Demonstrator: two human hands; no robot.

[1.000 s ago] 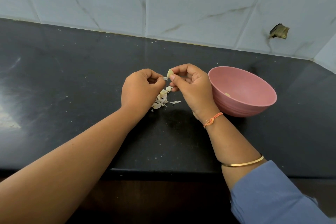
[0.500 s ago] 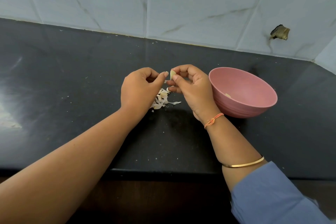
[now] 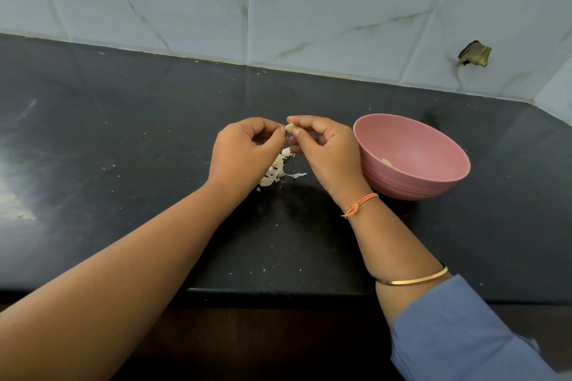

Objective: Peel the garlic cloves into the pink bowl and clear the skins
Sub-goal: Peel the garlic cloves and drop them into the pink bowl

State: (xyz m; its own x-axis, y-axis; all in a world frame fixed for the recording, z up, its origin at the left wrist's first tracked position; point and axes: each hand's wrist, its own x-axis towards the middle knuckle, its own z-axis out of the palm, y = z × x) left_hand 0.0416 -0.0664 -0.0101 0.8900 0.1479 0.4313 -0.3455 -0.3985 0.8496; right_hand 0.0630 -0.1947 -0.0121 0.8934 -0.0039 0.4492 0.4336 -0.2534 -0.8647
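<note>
My right hand [image 3: 325, 151] pinches a small pale garlic clove [image 3: 290, 128] between thumb and forefinger, above the black counter. My left hand [image 3: 244, 151] is curled beside it, its thumb and forefinger tips touching the clove's left side. Under the hands lies a small heap of papery garlic skins [image 3: 275, 172] on the counter. The pink bowl [image 3: 414, 139] stands just right of my right hand; a peeled clove [image 3: 387, 161] lies inside it near the left wall.
The black stone counter [image 3: 123, 148] runs to a front edge close to my forearms. A white tiled wall [image 3: 278, 3] backs it, with a broken hole [image 3: 473, 54] at the right. Tiny skin flecks dot the counter.
The clove has been turned between my fingertips, and my left fingertips have closed in on it. Both hands stay in the same spot above the skins.
</note>
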